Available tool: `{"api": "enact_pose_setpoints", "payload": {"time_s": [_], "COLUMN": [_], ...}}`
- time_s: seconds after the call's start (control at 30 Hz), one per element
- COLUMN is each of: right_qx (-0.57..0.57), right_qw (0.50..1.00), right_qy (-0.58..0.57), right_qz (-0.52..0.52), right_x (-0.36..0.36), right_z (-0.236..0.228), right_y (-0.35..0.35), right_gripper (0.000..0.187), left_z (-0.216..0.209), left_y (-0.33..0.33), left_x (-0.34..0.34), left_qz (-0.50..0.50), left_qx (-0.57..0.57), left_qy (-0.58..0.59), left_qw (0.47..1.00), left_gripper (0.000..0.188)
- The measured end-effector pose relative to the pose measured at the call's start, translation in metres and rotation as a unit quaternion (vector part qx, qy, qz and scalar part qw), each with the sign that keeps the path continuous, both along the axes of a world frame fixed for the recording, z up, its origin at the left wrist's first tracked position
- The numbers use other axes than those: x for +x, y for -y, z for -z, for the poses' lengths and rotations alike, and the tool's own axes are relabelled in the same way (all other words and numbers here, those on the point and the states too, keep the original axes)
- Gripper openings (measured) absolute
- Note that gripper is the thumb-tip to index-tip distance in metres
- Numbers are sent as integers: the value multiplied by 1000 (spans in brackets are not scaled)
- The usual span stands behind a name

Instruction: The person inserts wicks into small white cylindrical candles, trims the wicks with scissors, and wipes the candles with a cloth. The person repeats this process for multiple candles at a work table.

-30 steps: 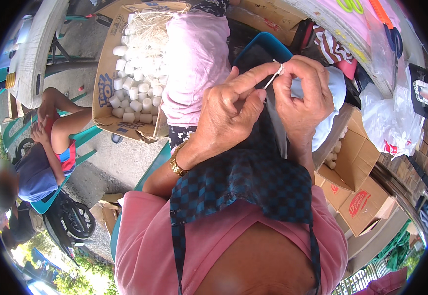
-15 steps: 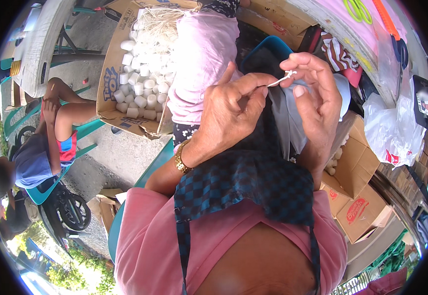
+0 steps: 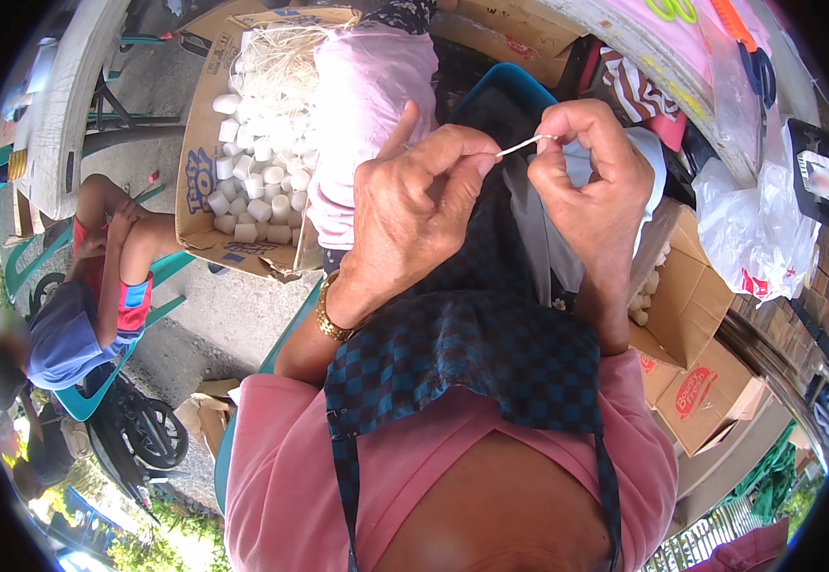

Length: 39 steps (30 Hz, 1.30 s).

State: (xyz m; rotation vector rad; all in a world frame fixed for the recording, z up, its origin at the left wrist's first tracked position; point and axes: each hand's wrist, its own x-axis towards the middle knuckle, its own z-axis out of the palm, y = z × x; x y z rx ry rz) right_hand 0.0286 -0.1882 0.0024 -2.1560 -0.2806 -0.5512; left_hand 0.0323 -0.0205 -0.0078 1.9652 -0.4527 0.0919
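Observation:
A short white string (image 3: 521,146) is stretched between my two hands above my lap. My left hand (image 3: 421,189) pinches one end between thumb and forefinger. At the other end, my right hand (image 3: 594,172) grips the string with thumb and forefinger, which hide the tip. Left of my left hand, a cardboard box (image 3: 203,181) holds many small white cylindrical pieces (image 3: 260,181), with a tangle of pale strings (image 3: 286,59) on top. A pink cloth (image 3: 362,105) covers my leg beside the box.
A blue bin (image 3: 519,84) stands beyond my hands. At right are a second cardboard box (image 3: 686,286) with white pieces, a white plastic bag (image 3: 753,229) and a table edge (image 3: 653,57) with green-handled scissors (image 3: 672,10). A seated person (image 3: 81,319) is at far left.
My right hand has closed from a loose, spread shape onto the knotted end of the string. The string is now drawn out between both hands, and the view has shifted slightly.

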Motion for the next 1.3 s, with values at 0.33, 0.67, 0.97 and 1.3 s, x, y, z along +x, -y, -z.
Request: {"api": "enact_pose_setpoints", "payload": {"time_s": [0.33,0.67,0.97,1.3], "right_qx": [-13,-54,-117,90], "right_qw": [999,995,983,978], "right_qy": [24,-57,-42,-177], "right_qz": [33,64,-132,-70], "right_x": [0,-2,-2,-5], "right_z": [14,5,14,25], "right_y": [-3,21,-29,-34], "right_gripper": [22,20,35,9], "left_z": [-4,3,22,27], "left_y": [-4,-37,-30,-35], "left_x": [0,15,9,15], "left_qz": [16,-11,22,18], "left_qx": [24,-6,-60,-197], "left_qy": [-19,-96,-76,-183], "left_qw": [999,995,995,963], "left_gripper": [5,8,10,24]}}
